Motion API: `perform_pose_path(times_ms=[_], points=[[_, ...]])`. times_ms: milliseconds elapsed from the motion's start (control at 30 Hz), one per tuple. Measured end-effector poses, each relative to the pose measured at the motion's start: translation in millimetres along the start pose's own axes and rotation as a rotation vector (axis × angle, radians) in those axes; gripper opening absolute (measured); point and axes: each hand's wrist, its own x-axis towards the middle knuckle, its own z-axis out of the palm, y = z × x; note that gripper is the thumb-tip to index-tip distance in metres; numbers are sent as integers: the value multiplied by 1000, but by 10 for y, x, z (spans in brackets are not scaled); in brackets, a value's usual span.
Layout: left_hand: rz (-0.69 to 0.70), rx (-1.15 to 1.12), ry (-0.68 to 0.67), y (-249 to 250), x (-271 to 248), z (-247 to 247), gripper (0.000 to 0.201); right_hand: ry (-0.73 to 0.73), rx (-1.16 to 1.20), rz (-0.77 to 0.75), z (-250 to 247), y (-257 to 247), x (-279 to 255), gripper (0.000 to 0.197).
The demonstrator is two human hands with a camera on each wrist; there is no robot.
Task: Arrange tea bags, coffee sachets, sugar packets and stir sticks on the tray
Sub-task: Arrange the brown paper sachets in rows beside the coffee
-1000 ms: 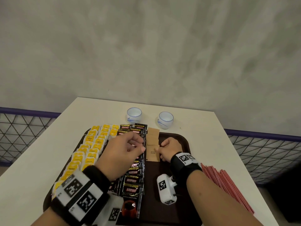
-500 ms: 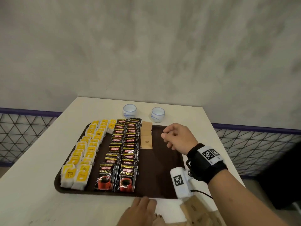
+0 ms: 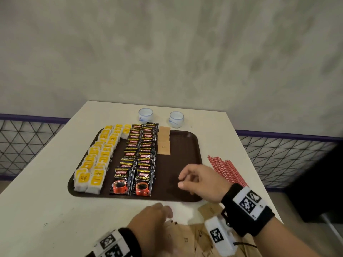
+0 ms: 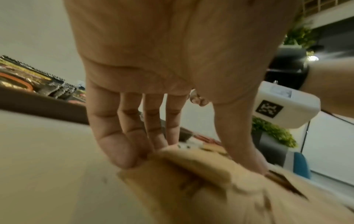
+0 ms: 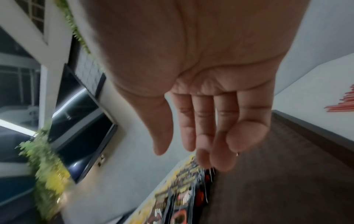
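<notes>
My left hand (image 4: 162, 72) rests straight-fingered on the near packets (image 4: 210, 191), a touch only its wrist view shows. My right hand (image 3: 201, 182) hangs slack, empty, over the tray (image 3: 180, 143).

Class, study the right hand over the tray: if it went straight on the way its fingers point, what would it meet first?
Probably the nearest front coffee sachet: the right hand hovers over the bare tray floor, fingers pointing towards it. Its height is unclear, so it might pass above.

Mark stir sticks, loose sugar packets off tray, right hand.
stir sticks (image 3: 226, 170): head view, middle of the red bundle.
loose sugar packets (image 3: 187, 236): head view, packet mid-pile.
right hand (image 3: 205, 183): head view, back of the hand.
</notes>
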Motion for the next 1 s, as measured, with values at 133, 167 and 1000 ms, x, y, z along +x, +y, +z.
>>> perform_pose_path(times_ms=[133, 167, 1000], points=[[-6, -98, 32, 44, -19, 196, 22, -175, -163, -11, 278, 48, -232, 27], [-16, -94, 54, 33, -39, 166, 22, -227, -203, 0, 334, 63, -266, 28], [-74, -945, 627, -233, 8, -854, 13, 183, 335, 39, 58, 34, 354, 19]])
